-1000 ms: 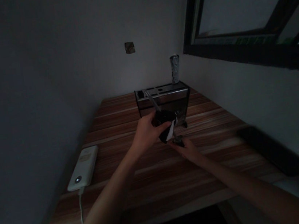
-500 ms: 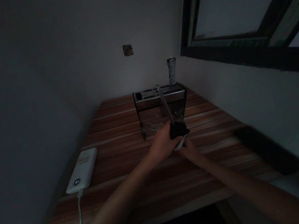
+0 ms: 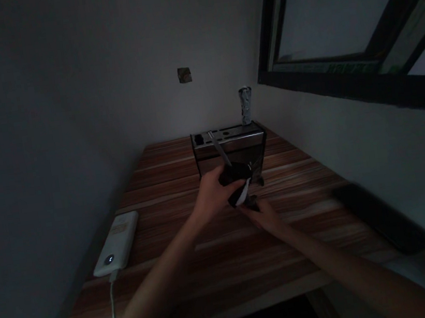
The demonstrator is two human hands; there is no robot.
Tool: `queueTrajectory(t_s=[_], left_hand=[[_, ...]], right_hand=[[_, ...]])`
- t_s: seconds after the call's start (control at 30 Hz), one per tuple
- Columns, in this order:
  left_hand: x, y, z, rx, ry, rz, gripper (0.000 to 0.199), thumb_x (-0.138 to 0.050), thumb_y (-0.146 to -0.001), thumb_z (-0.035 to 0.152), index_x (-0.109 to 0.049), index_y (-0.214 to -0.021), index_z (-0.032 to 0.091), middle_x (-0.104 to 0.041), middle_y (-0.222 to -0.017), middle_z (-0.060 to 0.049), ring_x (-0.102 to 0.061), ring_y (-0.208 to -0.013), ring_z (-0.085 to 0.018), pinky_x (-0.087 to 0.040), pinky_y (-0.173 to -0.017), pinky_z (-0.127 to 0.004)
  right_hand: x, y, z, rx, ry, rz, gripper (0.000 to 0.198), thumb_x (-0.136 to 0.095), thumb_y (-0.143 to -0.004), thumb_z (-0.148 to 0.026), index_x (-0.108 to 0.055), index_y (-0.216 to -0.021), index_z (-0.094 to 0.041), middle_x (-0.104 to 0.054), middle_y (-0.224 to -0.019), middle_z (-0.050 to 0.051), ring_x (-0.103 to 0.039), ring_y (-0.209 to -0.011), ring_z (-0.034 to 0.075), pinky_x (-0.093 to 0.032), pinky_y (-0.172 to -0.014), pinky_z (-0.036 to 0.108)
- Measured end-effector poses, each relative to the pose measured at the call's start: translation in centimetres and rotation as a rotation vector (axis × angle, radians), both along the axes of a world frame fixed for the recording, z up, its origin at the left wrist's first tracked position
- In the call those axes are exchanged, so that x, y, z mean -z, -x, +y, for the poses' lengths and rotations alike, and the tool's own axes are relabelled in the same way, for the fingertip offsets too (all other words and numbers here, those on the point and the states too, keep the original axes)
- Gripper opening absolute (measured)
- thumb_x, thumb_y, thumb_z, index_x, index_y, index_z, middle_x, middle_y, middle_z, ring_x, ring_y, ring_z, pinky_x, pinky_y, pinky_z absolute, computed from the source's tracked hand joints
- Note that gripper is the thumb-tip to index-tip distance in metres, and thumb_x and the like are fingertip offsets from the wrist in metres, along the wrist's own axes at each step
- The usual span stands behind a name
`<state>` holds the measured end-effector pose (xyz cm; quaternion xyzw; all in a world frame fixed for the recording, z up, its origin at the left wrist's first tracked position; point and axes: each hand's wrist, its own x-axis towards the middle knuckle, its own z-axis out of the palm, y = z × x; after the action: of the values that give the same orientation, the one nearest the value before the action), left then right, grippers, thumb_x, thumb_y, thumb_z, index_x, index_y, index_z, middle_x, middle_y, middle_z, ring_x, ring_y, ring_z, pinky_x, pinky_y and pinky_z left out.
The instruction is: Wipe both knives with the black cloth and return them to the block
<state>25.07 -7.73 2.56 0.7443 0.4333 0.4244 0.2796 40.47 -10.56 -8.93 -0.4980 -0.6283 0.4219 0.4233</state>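
My left hand [image 3: 214, 192] is wrapped round a black object [image 3: 237, 170] whose kind I cannot make out; a white patch shows on its near side. From its far end a straight metal rod [image 3: 219, 148] slants up and to the left. Below it, my right hand [image 3: 264, 216] is closed on a small dark piece at the object's near end; whether that piece is joined to it I cannot tell. Just behind both hands stands a rack [image 3: 238, 133] with a slotted metal top and dark frame, partly hidden by them. A grey mottled handle-like piece [image 3: 245, 105] rises from its back right.
On the wood-grain table [image 3: 161, 186], a white power bank [image 3: 117, 243] with a cable [image 3: 113, 302] lies at the left. A long dark flat object [image 3: 384, 217] is at the right edge. Walls border the left, back and right, with a dark-framed panel [image 3: 342, 71] above right.
Both hands have shifted, the left one more, moving left and slightly up with the black object. The rod has moved left, and a dark piece now shows at my right fingertips.
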Motion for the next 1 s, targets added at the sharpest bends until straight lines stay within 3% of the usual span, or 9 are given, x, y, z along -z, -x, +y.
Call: queueTrajectory(t_s=[0.17, 0.33, 0.63, 1.0], left_hand=[[-2.9, 2.1, -0.2, -0.084, 0.003, -0.159, 0.028, -0.070, -0.065, 0.031, -0.067, -0.086, 0.013, -0.069, -0.078, -0.004, -0.063, -0.070, -0.017, -0.049, -0.062, -0.027], [-4.5, 3.6, -0.5, -0.143, -0.033, -0.288, 0.028, -0.072, -0.064, 0.030, -0.067, -0.085, 0.013, -0.070, -0.081, -0.005, -0.064, -0.072, -0.017, -0.051, -0.063, -0.026], [-5.0, 4.8, -0.3, -0.265, -0.176, -0.457, 0.031, -0.072, -0.065, 0.036, -0.067, -0.086, 0.014, -0.070, -0.085, -0.005, -0.065, -0.078, -0.017, -0.052, -0.068, -0.025], [-5.1, 4.8, -0.6, -0.245, -0.165, -0.435, 0.033, -0.071, -0.065, 0.038, -0.066, -0.087, 0.014, -0.070, -0.085, -0.005, -0.065, -0.079, -0.018, -0.053, -0.067, -0.026]], right_hand=[[0.2, 0.2, -0.1, 0.002, -0.013, -0.036, 0.033, -0.057, -0.076, -0.047, -0.053, -0.059, -0.019, -0.039, -0.040, -0.005, -0.041, -0.039, 0.011, -0.030, -0.038, 0.021], [0.0, 0.3, -0.3, -0.008, -0.032, -0.071, 0.033, -0.057, -0.076, -0.047, -0.052, -0.058, -0.020, -0.039, -0.042, -0.004, -0.044, -0.043, 0.012, -0.031, -0.040, 0.021], [0.7, 0.2, 0.0, 0.006, -0.103, -0.130, 0.036, -0.058, -0.073, -0.049, -0.053, -0.057, -0.017, -0.049, -0.055, -0.002, -0.047, -0.054, 0.013, -0.036, -0.052, 0.023], [0.2, 0.3, -0.2, 0.025, -0.097, -0.125, 0.034, -0.060, -0.071, -0.048, -0.053, -0.056, -0.018, -0.049, -0.055, -0.002, -0.049, -0.055, 0.014, -0.037, -0.053, 0.024]])
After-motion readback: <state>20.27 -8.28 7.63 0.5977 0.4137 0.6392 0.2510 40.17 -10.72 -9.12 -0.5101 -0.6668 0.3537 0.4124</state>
